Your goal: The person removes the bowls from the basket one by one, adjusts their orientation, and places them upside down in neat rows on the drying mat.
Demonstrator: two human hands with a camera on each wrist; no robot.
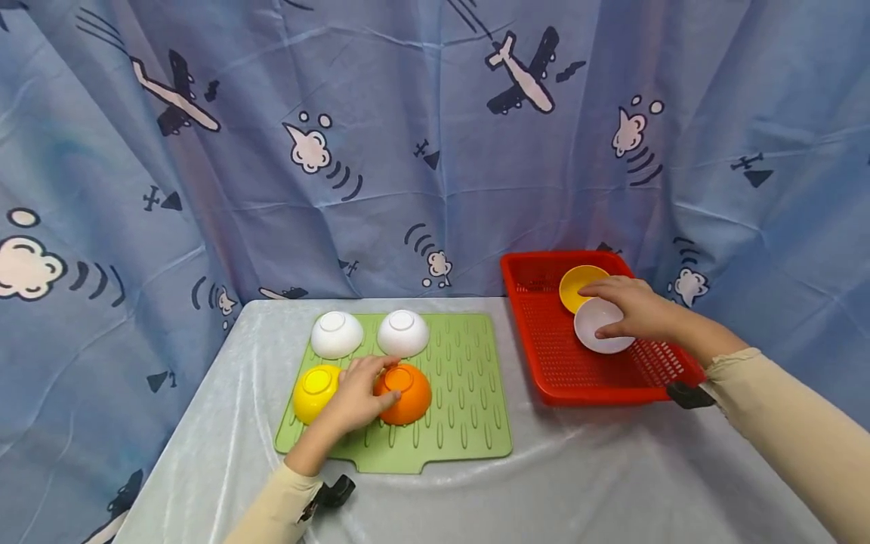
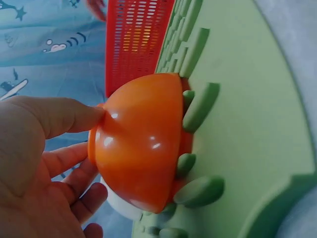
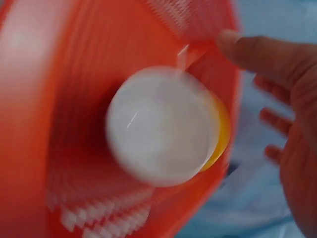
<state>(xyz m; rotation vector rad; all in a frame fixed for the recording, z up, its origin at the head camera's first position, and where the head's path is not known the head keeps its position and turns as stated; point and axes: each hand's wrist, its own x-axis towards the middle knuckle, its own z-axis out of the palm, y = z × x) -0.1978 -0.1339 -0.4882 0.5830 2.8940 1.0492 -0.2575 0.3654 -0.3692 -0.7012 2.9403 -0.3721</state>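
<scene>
An upside-down orange bowl [image 1: 404, 394] stands on a green ridged drying mat [image 1: 469, 423]. My left hand [image 1: 362, 393] pinches it at the foot ring between thumb and fingers, as the left wrist view shows most plainly. Beside it a yellow bowl [image 1: 316, 394] is upside down, partly behind that hand. Over the red basket [image 1: 537, 355] hovers my right hand [image 1: 632, 306], fingers spread and apart from the bowls. Below it a white bowl [image 3: 158, 129] sits mouth up, overlapping a yellow bowl [image 1: 578, 283]. The right wrist view is blurred.
Two white bowls, one at the left [image 1: 336, 335] and one at the right [image 1: 403, 333], rest upside down along the mat's back edge. A pale cloth [image 1: 476, 506] covers the table. Behind hangs a blue patterned curtain [image 1: 381, 249].
</scene>
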